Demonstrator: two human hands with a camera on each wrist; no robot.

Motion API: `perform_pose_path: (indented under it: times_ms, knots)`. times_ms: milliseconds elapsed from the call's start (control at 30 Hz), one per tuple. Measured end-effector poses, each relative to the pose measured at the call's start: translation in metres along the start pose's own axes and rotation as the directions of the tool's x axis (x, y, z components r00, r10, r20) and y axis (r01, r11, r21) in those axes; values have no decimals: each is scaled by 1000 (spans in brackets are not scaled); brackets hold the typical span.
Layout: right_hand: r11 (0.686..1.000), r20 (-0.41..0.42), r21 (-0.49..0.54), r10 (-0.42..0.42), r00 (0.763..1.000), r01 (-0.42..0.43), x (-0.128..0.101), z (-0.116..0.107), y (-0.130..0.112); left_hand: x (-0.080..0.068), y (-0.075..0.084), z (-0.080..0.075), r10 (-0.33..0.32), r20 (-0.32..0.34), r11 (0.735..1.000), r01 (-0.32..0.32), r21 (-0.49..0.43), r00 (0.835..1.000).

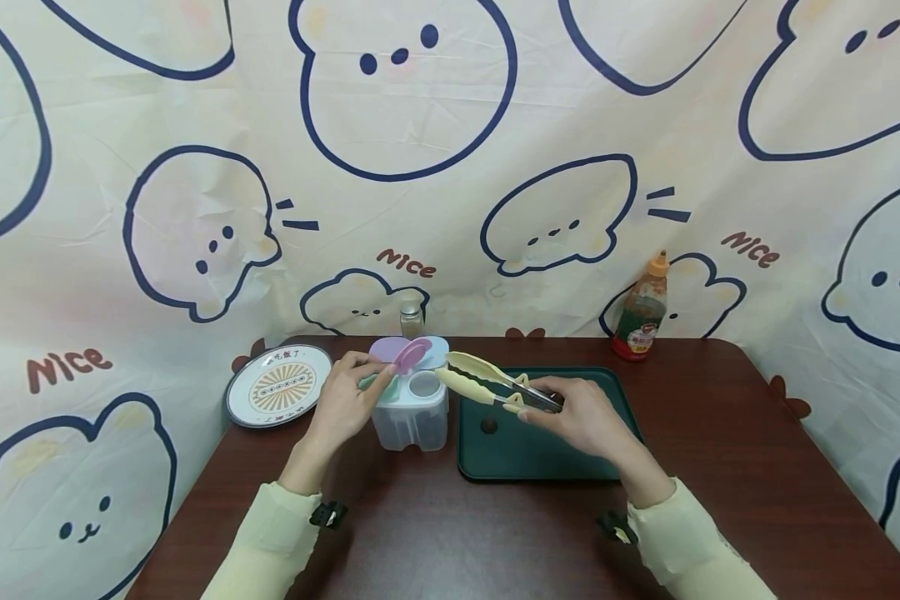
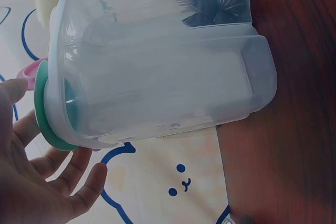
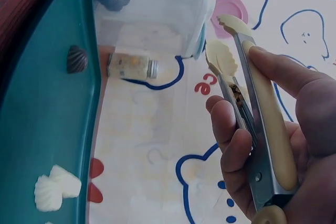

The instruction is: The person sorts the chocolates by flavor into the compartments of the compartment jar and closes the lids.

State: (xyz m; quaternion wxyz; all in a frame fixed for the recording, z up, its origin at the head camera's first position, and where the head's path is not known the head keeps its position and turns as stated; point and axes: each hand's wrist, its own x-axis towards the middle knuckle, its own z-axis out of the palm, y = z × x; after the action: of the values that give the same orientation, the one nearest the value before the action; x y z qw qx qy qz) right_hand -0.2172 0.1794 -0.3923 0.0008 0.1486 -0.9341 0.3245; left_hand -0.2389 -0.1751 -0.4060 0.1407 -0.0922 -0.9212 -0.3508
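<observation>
The fingers [image 3: 231, 135] of the right hand [image 1: 581, 412] are curled round a pair of cream-tipped tongs [image 1: 487, 383], whose two scalloped tips stand slightly apart and hold nothing, reaching toward the clear lidded container [image 1: 411, 404]. The left hand [image 1: 342, 404] is at the container's other side; its fingers [image 2: 79, 179] lie relaxed against the green lid [image 2: 43, 111], with the pink lid [image 1: 411, 354] flipped up beside them and one round opening showing. Just right of the container lies the green tray [image 1: 555, 454], with a dark shell [image 3: 77, 59] and a white shell [image 3: 55, 187] on it; a small jar [image 1: 411, 318] stands behind the container, a patterned plate [image 1: 279, 385] to its left, a sauce bottle [image 1: 641, 312] well to its right, all on the brown tabletop [image 1: 435, 533]. As I judge it, the container is only lightly steadied, so a nudge from the tongs could tip or slide it, and the smooth tips might let a shell slip.
</observation>
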Motion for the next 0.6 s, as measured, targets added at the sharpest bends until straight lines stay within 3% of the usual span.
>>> perform_pose_path:
  times_ms: [600]
  knots:
    - [995, 30, -66, 83, 996, -81, -6, 0, 38, 0, 1, -1, -4, 3, 1000, 4, -4, 1000]
